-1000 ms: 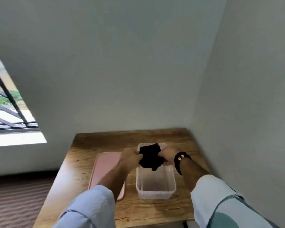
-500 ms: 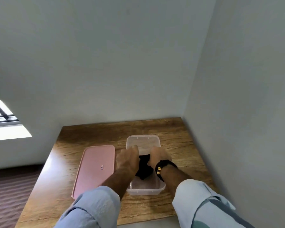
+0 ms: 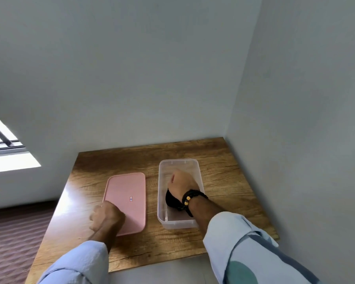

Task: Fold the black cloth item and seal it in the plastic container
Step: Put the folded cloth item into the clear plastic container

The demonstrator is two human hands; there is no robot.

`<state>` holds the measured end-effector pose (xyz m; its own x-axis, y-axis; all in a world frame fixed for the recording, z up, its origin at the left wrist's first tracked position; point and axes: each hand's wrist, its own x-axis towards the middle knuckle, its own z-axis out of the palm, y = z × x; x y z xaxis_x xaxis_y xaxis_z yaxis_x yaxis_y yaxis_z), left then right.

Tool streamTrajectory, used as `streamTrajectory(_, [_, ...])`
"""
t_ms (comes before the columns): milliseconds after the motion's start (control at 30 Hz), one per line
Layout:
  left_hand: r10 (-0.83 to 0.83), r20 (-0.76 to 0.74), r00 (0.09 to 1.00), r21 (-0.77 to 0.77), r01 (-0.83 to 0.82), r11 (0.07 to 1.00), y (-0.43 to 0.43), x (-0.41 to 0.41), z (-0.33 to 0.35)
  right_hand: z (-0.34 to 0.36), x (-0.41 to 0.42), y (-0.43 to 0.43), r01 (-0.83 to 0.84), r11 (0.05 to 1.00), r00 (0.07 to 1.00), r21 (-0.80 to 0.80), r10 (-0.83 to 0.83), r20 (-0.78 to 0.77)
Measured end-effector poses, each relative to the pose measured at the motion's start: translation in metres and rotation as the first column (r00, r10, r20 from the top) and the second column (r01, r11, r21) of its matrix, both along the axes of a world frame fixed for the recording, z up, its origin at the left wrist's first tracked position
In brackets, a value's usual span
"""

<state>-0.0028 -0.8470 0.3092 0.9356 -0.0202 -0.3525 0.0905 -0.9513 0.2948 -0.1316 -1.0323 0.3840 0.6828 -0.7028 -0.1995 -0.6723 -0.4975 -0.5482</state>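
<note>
A clear plastic container stands on the wooden table, right of centre. My right hand reaches down into it and rests on the folded black cloth, which lies inside; most of the cloth is hidden under the hand and the beaded wristband. The pink lid lies flat on the table just left of the container. My left hand sits on the lid's near left corner, its fingers curled over the left edge.
The table fits into a corner, with a wall behind it and another along its right side. Its left and near edges drop to a striped floor. A barred window is at the far left.
Both hands lowered the cloth from above the container down into it. My left hand then let go and moved left onto the pink lid, while my right hand stayed on the cloth.
</note>
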Motion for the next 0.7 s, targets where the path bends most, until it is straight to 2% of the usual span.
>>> streamTrajectory(133, [0.055,0.009,0.998,-0.102,-0.054,0.993,0.006,0.005,-0.006,-0.008,-0.016,-0.004,0.060,0.998,0.998,0.001,-0.060,-0.035])
streamTrajectory(267, [0.064,-0.016,0.998,-0.121,-0.066,0.991,0.007,0.010,-0.007,-0.008,-0.029,-0.008,0.114,0.993,0.993,-0.014,-0.115,-0.041])
streamTrajectory(600, [0.058,-0.017,0.998,-0.139,-0.060,0.989,0.019,0.015,0.000,-0.003,-0.017,0.007,0.072,0.997,0.996,-0.039,-0.070,0.049])
streamTrajectory(700, [0.057,-0.007,0.998,-0.164,-0.057,0.985,0.023,0.018,0.010,0.000,-0.010,0.018,0.054,0.993,0.996,-0.103,-0.046,0.079])
